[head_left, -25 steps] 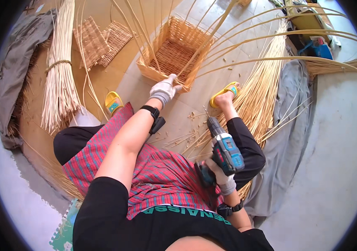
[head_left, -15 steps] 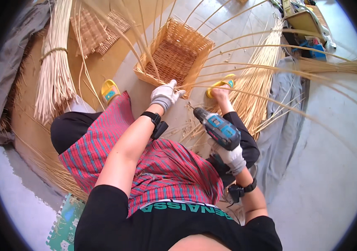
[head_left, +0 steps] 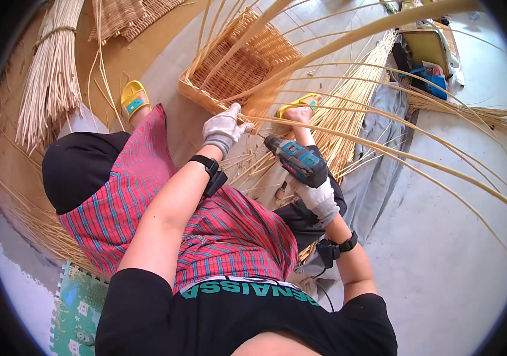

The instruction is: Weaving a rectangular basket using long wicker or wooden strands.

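A rectangular wicker basket (head_left: 274,46) stands tilted between my feet, with long loose canes (head_left: 378,107) fanning out from its upper edge. My left hand (head_left: 225,127), in a white work glove, is closed on the basket's near corner, thumb and finger at the edge. My right hand (head_left: 317,199), also gloved, grips the handle of a teal and black cordless drill (head_left: 302,161). The drill's thin bit points up and left at the near corner, close to my left fingertips. Whether its tip touches the wicker I cannot make out.
Bundles of pale cane stand at the left (head_left: 51,83) and lie at the right (head_left: 348,113) on grey cloth. Woven panels (head_left: 120,18) rest at the upper left. A blue container (head_left: 434,82) sits at the upper right, and a green foam mat (head_left: 78,314) at the lower left.
The basket has tipped and turned, and its long canes have swung across the view. The drill has come up and left, its bit now nearer the basket's corner. My left hand keeps its grip.
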`<state>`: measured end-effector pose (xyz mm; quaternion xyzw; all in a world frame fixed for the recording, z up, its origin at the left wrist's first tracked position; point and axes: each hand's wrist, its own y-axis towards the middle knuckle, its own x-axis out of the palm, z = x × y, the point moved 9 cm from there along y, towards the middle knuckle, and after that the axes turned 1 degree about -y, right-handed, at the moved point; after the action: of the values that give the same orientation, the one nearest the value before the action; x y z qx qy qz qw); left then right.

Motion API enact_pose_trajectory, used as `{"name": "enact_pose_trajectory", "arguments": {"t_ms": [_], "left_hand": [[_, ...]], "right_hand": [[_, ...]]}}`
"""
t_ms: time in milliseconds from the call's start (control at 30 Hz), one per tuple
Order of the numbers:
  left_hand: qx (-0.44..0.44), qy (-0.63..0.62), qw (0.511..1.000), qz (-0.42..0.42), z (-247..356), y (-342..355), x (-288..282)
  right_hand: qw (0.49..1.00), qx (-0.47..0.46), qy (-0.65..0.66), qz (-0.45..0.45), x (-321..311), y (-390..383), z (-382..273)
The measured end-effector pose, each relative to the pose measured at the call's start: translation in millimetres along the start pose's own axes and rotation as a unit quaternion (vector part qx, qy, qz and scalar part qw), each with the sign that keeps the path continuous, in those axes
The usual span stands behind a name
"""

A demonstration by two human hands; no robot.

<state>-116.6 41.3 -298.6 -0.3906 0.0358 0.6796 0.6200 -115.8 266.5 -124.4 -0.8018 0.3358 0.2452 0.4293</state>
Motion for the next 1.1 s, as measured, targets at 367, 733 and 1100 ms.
{"name": "enact_pose_trajectory", "arguments": {"t_ms": [367,733,1100], "left_hand": [[-0.018,-0.014,0.999,-0.028,1.1,1.0,-2.3],[-0.016,-0.007,0.999,-0.03,1.0,2.0,-2.0],[-0.02,-0.025,0.999,-0.037,1.2,2.3,-1.4]], "right_hand": [[0.997,-0.077,0.01,-0.003,-2.8,15.1,-14.4],[0.998,-0.025,-0.048,-0.015,-4.0,16.6,-8.8],[0.999,-0.03,-0.044,-0.008,-7.3,16.3,-13.8]]}}
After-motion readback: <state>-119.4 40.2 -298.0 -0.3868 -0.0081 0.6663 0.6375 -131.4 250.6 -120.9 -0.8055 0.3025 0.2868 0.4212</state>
